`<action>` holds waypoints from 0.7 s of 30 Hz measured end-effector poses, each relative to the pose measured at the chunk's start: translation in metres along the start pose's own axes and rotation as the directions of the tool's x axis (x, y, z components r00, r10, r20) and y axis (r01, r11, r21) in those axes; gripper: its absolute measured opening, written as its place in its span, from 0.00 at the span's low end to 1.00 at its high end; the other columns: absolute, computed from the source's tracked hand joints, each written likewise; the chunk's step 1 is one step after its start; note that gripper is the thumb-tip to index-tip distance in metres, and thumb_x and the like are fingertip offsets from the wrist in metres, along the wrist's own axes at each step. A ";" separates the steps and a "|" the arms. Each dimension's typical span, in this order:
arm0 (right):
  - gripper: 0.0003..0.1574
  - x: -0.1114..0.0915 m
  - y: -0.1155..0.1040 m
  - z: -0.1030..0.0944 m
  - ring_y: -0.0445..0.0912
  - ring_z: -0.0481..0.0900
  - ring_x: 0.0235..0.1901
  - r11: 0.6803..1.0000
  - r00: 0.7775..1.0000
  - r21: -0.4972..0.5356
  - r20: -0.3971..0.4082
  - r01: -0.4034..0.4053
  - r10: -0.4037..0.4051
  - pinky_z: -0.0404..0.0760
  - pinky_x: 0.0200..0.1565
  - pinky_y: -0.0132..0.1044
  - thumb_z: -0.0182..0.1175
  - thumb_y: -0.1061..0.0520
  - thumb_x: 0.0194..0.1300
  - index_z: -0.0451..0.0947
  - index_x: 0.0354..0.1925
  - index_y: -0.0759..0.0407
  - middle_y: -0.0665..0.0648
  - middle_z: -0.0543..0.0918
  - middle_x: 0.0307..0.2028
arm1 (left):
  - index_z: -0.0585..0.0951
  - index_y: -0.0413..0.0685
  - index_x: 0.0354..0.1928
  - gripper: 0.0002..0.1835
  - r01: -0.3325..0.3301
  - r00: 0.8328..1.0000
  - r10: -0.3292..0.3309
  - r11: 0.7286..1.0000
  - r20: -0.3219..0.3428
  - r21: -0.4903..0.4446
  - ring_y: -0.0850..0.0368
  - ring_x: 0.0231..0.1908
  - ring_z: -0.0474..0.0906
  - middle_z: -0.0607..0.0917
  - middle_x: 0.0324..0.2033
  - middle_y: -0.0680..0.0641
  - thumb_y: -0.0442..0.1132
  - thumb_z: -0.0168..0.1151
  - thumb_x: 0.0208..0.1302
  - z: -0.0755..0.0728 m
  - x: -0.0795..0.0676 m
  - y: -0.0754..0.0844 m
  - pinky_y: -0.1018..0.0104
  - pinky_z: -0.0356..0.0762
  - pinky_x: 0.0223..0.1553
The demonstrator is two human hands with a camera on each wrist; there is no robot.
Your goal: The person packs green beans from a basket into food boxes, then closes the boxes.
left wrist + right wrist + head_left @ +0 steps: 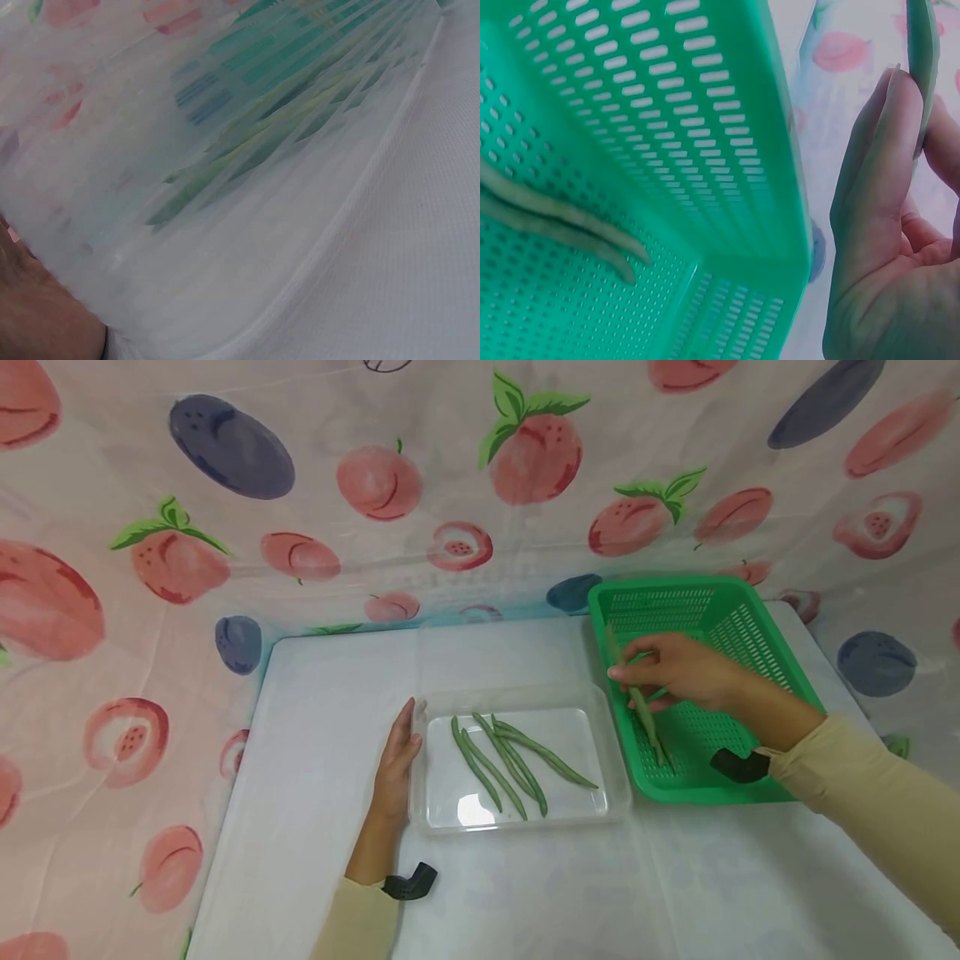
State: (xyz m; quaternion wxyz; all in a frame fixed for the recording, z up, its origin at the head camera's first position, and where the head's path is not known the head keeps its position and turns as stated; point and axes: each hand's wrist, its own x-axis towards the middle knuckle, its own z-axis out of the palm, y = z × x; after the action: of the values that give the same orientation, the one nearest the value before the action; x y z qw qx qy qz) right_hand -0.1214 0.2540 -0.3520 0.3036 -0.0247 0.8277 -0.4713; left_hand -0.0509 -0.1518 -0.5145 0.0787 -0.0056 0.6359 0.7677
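Observation:
My right hand point(678, 670) pinches a green bean point(614, 645) between thumb and fingers, above the left side of a green plastic basket point(780, 652). In the right wrist view the held bean point(922, 52) stands almost upright. Two more beans point(562, 217) lie on the basket floor there. My left hand point(393, 764) rests against the left wall of a clear plastic container point(517, 697), its fingers fairly straight along the side. Several green beans point(510, 764) lie lengthwise inside that container. Through its ridged wall the left wrist view shows the beans point(247, 142) blurred.
Container and basket stand side by side on a white-covered table point(322, 693), the basket to the right. A fruit-printed cloth point(300, 460) hangs behind and beside the table. Each wrist wears a black band point(411, 882).

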 end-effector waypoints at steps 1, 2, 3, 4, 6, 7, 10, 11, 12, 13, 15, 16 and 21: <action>0.40 0.000 -0.001 0.002 0.47 0.88 0.39 1.000 1.000 0.005 0.004 0.003 -0.003 0.89 0.41 0.43 0.62 0.43 0.72 0.64 0.69 0.66 0.64 0.85 0.46 | 0.54 0.68 0.81 0.31 0.000 1.000 0.000 1.000 0.000 0.004 0.60 0.81 0.44 0.53 0.79 0.68 0.45 0.43 0.79 0.000 0.000 0.000 0.43 0.49 0.78; 0.40 0.001 -0.001 0.004 0.47 0.88 0.39 1.000 1.000 0.006 0.008 0.009 -0.009 0.89 0.41 0.44 0.62 0.43 0.73 0.64 0.69 0.66 0.63 0.85 0.46 | 0.54 0.68 0.81 0.31 0.003 1.000 -0.003 1.000 -0.002 0.007 0.60 0.81 0.44 0.53 0.79 0.68 0.46 0.43 0.79 0.000 0.000 0.000 0.43 0.49 0.79; 0.39 0.002 -0.002 0.006 0.47 0.88 0.38 1.000 1.000 0.012 0.009 0.011 -0.011 0.89 0.40 0.44 0.62 0.44 0.72 0.64 0.68 0.66 0.63 0.85 0.46 | 0.54 0.69 0.81 0.31 0.004 1.000 -0.004 1.000 -0.004 0.010 0.61 0.81 0.44 0.53 0.79 0.69 0.46 0.44 0.79 0.000 0.000 0.000 0.44 0.49 0.79; 0.39 0.002 -0.002 0.008 0.48 0.88 0.38 1.000 1.000 0.017 0.010 0.012 -0.013 0.89 0.40 0.44 0.63 0.44 0.72 0.65 0.68 0.67 0.64 0.85 0.46 | 0.54 0.69 0.81 0.31 0.005 1.000 -0.005 1.000 -0.004 0.011 0.61 0.81 0.44 0.53 0.79 0.69 0.47 0.44 0.79 0.000 0.000 0.000 0.44 0.49 0.79; 0.39 0.004 -0.002 0.011 0.47 0.87 0.37 1.000 1.000 0.019 0.010 0.014 -0.014 0.89 0.39 0.45 0.63 0.44 0.72 0.65 0.67 0.67 0.63 0.84 0.46 | 0.54 0.69 0.81 0.31 0.006 1.000 -0.006 1.000 -0.007 0.013 0.61 0.81 0.44 0.53 0.79 0.69 0.47 0.44 0.79 0.000 0.000 0.000 0.44 0.48 0.79; 0.39 0.004 -0.002 0.014 0.47 0.87 0.36 1.000 1.000 0.020 0.008 0.014 -0.015 0.89 0.39 0.45 0.64 0.44 0.72 0.65 0.67 0.66 0.62 0.84 0.45 | 0.54 0.69 0.81 0.31 0.006 1.000 -0.006 1.000 -0.008 0.011 0.61 0.81 0.44 0.53 0.79 0.69 0.47 0.44 0.79 0.000 0.000 0.000 0.44 0.47 0.79; 0.39 0.006 -0.002 0.020 0.46 0.84 0.35 1.000 1.000 0.019 0.010 0.018 -0.018 0.89 0.38 0.45 0.64 0.44 0.71 0.65 0.67 0.67 0.59 0.82 0.42 | 0.55 0.68 0.81 0.31 0.004 1.000 -0.004 1.000 -0.012 0.014 0.62 0.81 0.43 0.53 0.79 0.68 0.47 0.45 0.79 0.000 0.000 0.000 0.44 0.47 0.79; 0.38 0.006 -0.002 0.022 0.46 0.82 0.34 1.000 1.000 0.019 0.015 0.019 -0.019 0.89 0.38 0.45 0.64 0.45 0.71 0.65 0.66 0.67 0.58 0.82 0.41 | 0.55 0.68 0.81 0.31 0.004 1.000 -0.004 1.000 -0.013 0.012 0.61 0.81 0.43 0.53 0.79 0.68 0.47 0.45 0.79 0.000 0.000 0.000 0.44 0.47 0.79; 0.38 0.006 -0.002 0.025 0.46 0.81 0.34 1.000 1.000 0.019 0.018 0.021 -0.021 0.89 0.37 0.44 0.64 0.45 0.71 0.65 0.66 0.67 0.57 0.82 0.40 | 0.55 0.68 0.81 0.31 0.005 1.000 -0.004 1.000 -0.013 0.012 0.61 0.81 0.43 0.53 0.79 0.68 0.47 0.45 0.79 0.000 0.000 0.000 0.44 0.47 0.79; 0.37 0.007 -0.002 0.027 0.46 0.80 0.34 0.999 0.999 0.022 0.021 0.024 -0.024 0.89 0.37 0.44 0.64 0.45 0.71 0.65 0.65 0.67 0.57 0.82 0.39 | 0.55 0.69 0.81 0.31 0.005 1.000 -0.005 1.000 -0.013 0.010 0.61 0.81 0.43 0.53 0.79 0.69 0.47 0.45 0.79 0.000 0.000 -0.001 0.44 0.47 0.79; 0.37 0.007 -0.003 0.031 0.47 0.80 0.34 0.999 0.999 0.027 0.029 0.025 -0.026 0.89 0.37 0.44 0.64 0.46 0.71 0.65 0.65 0.68 0.56 0.83 0.40 | 0.55 0.69 0.81 0.32 0.006 1.000 -0.006 1.000 -0.010 0.008 0.61 0.81 0.44 0.53 0.79 0.69 0.47 0.45 0.79 0.000 0.000 -0.001 0.44 0.48 0.79; 0.37 0.006 -0.003 0.032 0.47 0.80 0.34 0.999 0.999 0.031 0.033 0.026 -0.027 0.89 0.37 0.44 0.64 0.46 0.71 0.65 0.66 0.68 0.56 0.83 0.40 | 0.54 0.69 0.81 0.32 0.006 1.000 -0.006 1.000 -0.008 0.007 0.61 0.81 0.44 0.53 0.79 0.68 0.47 0.45 0.79 0.000 0.000 -0.001 0.43 0.48 0.79; 0.38 0.006 -0.005 0.037 0.48 0.82 0.38 0.999 0.999 0.038 0.041 0.016 -0.018 0.89 0.37 0.45 0.65 0.45 0.71 0.64 0.65 0.67 0.57 0.84 0.43 | 0.53 0.67 0.81 0.32 -0.005 1.000 0.005 1.000 0.000 0.001 0.60 0.81 0.44 0.53 0.79 0.68 0.47 0.44 0.79 -0.001 0.000 -0.002 0.43 0.48 0.79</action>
State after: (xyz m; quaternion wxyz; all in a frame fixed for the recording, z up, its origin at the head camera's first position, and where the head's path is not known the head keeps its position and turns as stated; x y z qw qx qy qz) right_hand -0.1076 0.2208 -0.3648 0.3171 -0.0356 0.8119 -0.4889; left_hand -0.0509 -0.1523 -0.5163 0.0767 -0.0040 0.6365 0.7675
